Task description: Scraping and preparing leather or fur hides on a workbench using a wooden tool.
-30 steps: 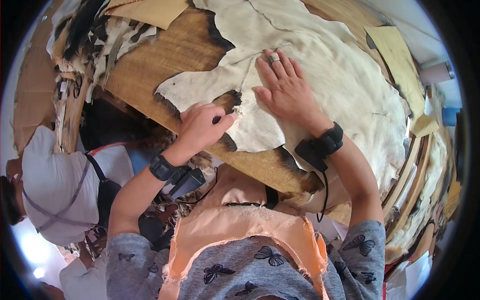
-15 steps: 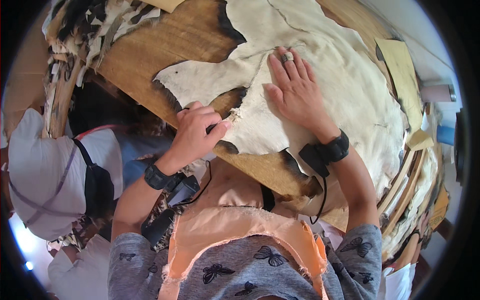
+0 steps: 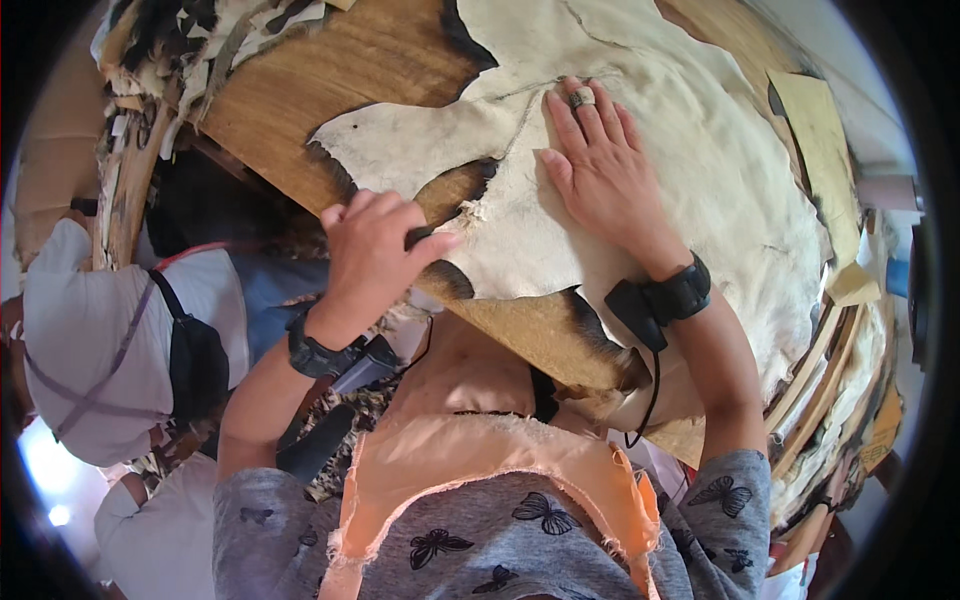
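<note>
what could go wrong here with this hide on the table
The frayed patch on the pale hide lies close to the left hand, so a hard pull there might tear it further. The right hand rests flat on the hide; if it eased off, the hide might shift on the wooden table. The black cable hanging by the right wrist could snag on the hide's edge.

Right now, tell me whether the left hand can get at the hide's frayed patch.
Probably yes: the left hand is close beside the frayed patch, its thumb pointing that way, with nothing visible blocking the gap.
</note>
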